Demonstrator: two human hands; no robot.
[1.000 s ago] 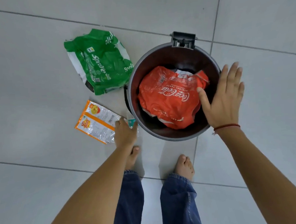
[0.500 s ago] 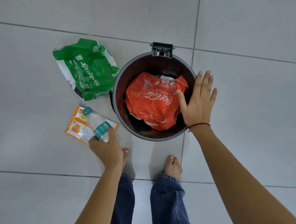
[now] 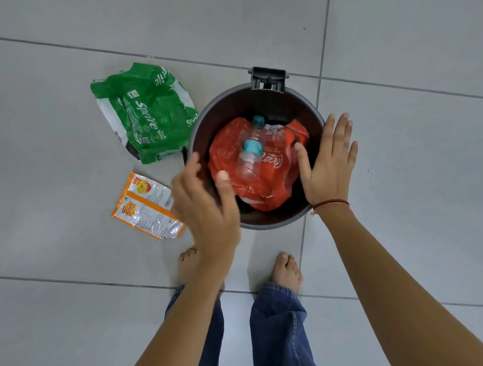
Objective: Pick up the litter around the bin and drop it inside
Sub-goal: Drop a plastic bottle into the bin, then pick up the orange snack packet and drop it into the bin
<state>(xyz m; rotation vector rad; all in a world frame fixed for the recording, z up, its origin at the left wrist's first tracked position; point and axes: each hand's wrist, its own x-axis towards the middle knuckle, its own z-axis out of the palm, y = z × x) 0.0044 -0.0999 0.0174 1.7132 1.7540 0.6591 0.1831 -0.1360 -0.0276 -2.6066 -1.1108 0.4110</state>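
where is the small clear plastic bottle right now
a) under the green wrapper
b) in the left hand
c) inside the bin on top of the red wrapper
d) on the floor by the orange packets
c: the bottle lies inside the bin on the red wrapper, while the left hand is open and holds nothing.

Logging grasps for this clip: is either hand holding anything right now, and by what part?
Nothing is held. The left hand is open over the bin's rim; the bottle lies inside, free. The right hand is spread flat at the rim.
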